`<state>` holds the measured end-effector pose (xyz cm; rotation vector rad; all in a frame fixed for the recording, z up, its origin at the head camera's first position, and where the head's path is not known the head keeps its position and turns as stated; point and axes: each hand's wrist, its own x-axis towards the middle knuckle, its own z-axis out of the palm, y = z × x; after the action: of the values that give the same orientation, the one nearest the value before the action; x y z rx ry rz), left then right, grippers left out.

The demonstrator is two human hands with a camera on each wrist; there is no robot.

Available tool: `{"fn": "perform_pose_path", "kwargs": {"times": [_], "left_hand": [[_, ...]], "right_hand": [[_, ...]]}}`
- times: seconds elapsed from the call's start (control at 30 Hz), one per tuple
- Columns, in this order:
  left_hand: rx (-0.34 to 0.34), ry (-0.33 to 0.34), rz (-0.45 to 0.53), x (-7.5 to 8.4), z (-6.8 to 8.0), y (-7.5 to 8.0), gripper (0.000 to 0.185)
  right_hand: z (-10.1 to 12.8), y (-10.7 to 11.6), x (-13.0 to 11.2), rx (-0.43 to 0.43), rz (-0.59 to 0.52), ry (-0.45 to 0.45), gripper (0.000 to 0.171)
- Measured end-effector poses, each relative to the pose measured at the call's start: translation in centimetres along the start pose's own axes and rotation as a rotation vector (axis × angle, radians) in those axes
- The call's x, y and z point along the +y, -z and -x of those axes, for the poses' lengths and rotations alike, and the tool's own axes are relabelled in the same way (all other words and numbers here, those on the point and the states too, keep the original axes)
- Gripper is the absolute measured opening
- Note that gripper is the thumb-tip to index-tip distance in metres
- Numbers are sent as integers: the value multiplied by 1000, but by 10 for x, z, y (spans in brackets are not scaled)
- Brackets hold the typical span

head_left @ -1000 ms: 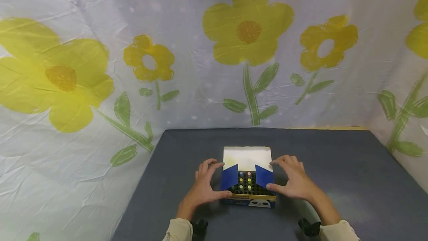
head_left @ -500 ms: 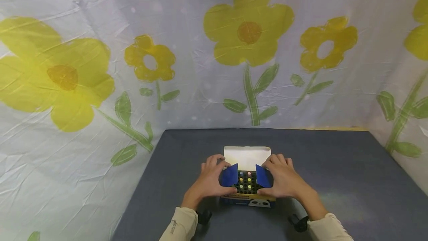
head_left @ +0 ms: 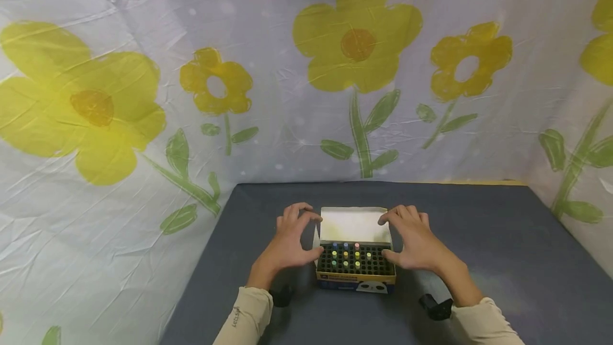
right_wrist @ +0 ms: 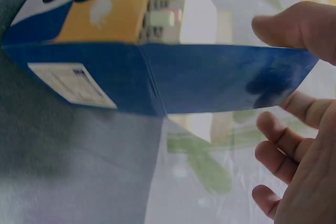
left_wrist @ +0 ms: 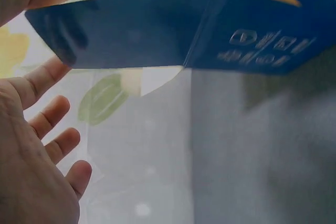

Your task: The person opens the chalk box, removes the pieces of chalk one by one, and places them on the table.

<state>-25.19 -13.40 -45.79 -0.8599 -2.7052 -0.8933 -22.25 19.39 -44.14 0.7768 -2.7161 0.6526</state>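
Your grip is loose on both sides: your left hand [head_left: 289, 241] rests with spread, relaxed fingers against the left side flap [left_wrist: 121, 30] of the box [head_left: 356, 276], thumb tip on the flap's upper edge, and your right hand [head_left: 415, 244] does the same on the right side flap [right_wrist: 231, 77], neither hand closing around anything. That box sits on the grey table [head_left: 479, 238] between your hands, near the front edge, its white lid [head_left: 354, 224] folded back and upright. Inside, a black grid holds coloured chalk sticks [head_left: 351, 253] standing on end. Behind the table hangs a flower-printed cloth [head_left: 143, 95].
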Motion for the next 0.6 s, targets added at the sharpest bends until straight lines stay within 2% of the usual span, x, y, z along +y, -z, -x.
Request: {"fn": "perform_pose_path", "kwargs": {"times": [0.17,0.33,0.43,0.6], "left_hand": [[68,2,-22,-11,12,7,46],[134,22,-25,-28,29,5,39],[151,49,-35,-39,40,-3,34],[138,103,-48,-51,52,-25,30]], "right_hand": [[12,8,10,63,17,-3,35],[28,9,24,95,13,-45,28],[38,2,33,99,-7,-85,26],[52,-19,44,102,-59,-153,22]]}}
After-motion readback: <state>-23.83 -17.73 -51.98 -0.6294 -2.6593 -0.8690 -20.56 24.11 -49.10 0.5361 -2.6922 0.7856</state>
